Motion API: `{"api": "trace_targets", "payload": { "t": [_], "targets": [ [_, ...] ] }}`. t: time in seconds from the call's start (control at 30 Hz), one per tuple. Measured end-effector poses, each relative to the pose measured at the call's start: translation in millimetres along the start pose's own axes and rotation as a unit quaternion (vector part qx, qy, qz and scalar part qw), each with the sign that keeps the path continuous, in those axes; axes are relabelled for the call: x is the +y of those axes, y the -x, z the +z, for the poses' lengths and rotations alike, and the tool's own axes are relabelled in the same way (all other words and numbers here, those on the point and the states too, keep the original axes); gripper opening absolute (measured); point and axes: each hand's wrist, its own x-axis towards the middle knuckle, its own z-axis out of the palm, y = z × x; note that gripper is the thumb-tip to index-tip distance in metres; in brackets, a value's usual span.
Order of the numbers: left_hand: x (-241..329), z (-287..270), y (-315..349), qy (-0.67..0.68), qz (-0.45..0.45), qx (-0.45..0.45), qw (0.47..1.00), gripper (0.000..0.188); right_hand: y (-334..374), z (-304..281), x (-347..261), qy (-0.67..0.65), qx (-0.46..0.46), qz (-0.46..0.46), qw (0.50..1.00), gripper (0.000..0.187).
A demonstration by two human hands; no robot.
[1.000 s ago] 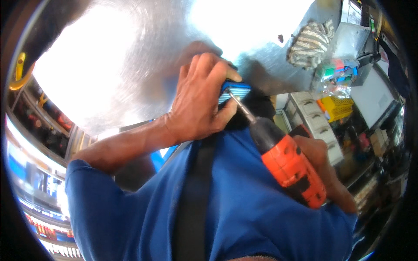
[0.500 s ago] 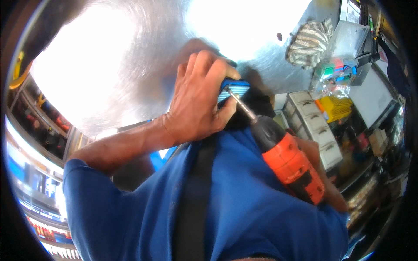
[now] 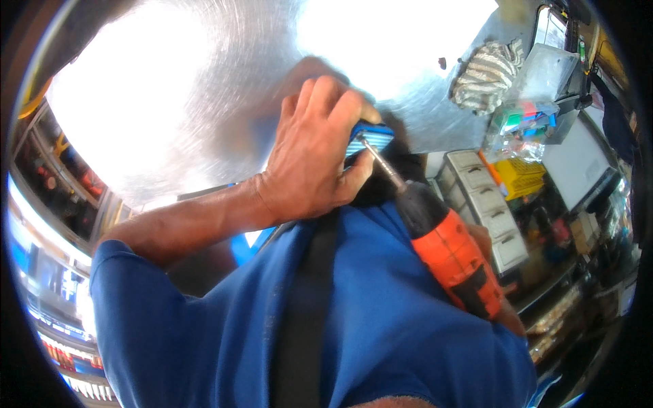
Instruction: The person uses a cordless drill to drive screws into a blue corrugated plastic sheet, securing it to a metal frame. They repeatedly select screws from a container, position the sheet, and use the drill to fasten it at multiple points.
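Observation:
My left hand (image 3: 316,146) is wrapped round a small blue block with pale ribs on one face (image 3: 371,138), its fingers over the top and the thumb beneath. What the block is, I cannot tell. An orange and black power drill (image 3: 452,255) points up and left from the lower right, its long thin bit meeting the block's ribbed side. My right hand (image 3: 481,239) grips the drill from behind, so most of its fingers are hidden by the tool's body.
Beneath my hands lies a shiny metal tabletop (image 3: 238,81). On its right are a striped cloth (image 3: 486,76) and a clear plastic box with coloured pieces (image 3: 527,122). Beyond its right edge stand pale drawers (image 3: 486,204) and a yellow basket (image 3: 520,175). Shelves (image 3: 61,163) line the left.
The drill and block stay together, with the bit still against the ribbed side. My view has shifted slightly; I see no change of grip in either hand.

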Motion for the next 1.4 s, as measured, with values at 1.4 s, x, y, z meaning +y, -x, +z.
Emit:
{"api": "trace_targets", "payload": {
  "t": [1.4],
  "targets": [
    [12, 2, -14, -0.003, 0.019, 0.055, 0.998, 0.035, 23, 17, -87, -0.298, 0.127, -0.012, 0.946, 0.026]
  ]
}}
